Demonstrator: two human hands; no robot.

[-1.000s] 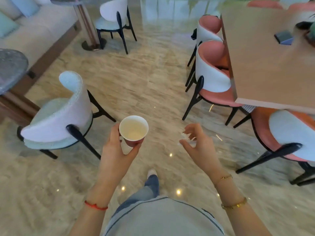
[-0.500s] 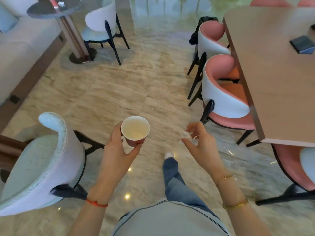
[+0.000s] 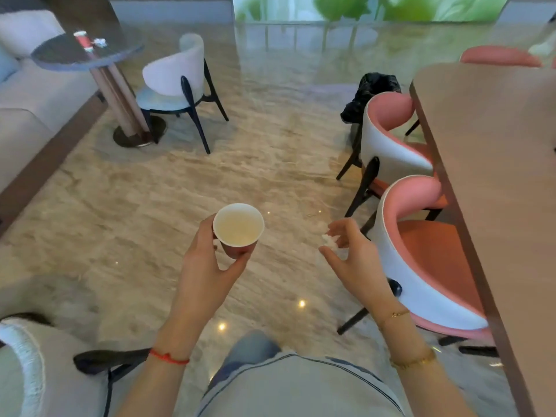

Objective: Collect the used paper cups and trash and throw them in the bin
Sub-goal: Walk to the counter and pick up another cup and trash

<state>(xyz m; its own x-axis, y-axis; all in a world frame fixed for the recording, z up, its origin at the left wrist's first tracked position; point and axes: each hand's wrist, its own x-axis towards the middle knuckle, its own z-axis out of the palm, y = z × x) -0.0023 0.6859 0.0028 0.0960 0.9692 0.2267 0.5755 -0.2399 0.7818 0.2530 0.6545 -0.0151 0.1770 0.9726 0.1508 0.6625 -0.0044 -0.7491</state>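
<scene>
My left hand wraps a paper cup, thumb on the near side, fingers curled round the red wall from below. Cup upright, mouth open toward the camera, pale inside. My right hand pinches a small white crumpled scrap between thumb and fingertips; other fingers loosely curled, narrow gap. Scrap sits just right of the cup, the two apart. Both hands out over marble floor. Far ahead-left of the cup fingers, a round dark table carries another red cup and a white scrap beside it; details too small. Pink chairs just right of the scrap hand, tucked under a long brown table. Black bag behind the farther chair.
</scene>
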